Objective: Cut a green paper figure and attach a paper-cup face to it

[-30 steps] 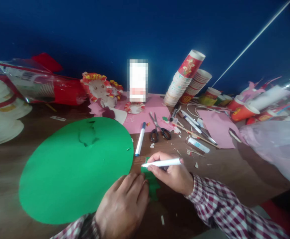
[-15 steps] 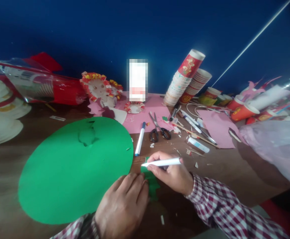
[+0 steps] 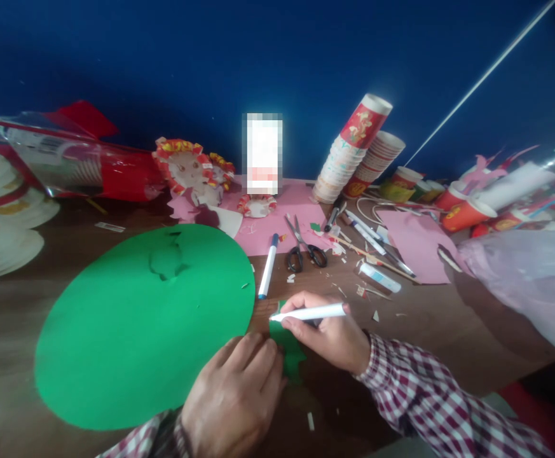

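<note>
I've got a smooth white marker [image 3: 316,312] pinched in my right grip [image 3: 328,332], jagged green paper [image 3: 292,351] beneath; can't tell left grip [image 3: 236,383].

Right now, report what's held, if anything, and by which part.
The right hand grips a white marker near its tip; the left hand lies palm-down, no grip visible.

No legible txt/nos. (too blurry)

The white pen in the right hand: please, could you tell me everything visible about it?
The white pen has a slim barrel that looks plastic and a pinkish rear end. The right hand grips it at a low tilt, its tip pointing left by the green scrap's edge; whether they touch is unclear.
</note>
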`<action>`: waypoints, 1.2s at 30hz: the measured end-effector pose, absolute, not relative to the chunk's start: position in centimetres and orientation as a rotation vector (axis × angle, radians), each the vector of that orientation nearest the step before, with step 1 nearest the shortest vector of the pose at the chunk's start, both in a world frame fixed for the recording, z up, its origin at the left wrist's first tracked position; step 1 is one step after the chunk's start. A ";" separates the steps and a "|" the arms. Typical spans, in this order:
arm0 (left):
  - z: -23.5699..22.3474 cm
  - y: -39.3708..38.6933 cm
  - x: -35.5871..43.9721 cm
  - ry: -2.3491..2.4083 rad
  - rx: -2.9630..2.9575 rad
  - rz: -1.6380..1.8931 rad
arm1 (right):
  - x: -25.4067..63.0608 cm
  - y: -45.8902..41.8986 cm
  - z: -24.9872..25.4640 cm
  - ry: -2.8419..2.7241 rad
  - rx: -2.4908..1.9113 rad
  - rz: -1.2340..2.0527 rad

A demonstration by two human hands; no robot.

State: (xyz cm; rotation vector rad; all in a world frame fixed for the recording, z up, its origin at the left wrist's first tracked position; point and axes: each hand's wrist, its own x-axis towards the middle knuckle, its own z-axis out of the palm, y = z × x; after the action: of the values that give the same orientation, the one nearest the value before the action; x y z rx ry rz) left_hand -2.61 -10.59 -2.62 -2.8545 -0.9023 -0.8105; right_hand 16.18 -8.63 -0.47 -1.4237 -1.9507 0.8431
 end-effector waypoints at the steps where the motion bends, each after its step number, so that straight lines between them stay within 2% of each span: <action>1: -2.6 -10.6 -2.6 -0.908 -2.856 -0.812 | 16.2 -8.6 -0.5 -1.947 -1.432 0.842; 36: -2.4 -11.1 -2.8 -0.907 -2.829 -0.743 | 16.3 -8.6 -0.4 -1.982 -1.353 0.824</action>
State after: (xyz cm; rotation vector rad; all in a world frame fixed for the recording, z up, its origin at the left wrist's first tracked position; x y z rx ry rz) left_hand -2.78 -11.05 -2.41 -2.8289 -0.9072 -0.7433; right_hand 16.28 -8.57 -0.44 -1.3528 -1.9816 0.8241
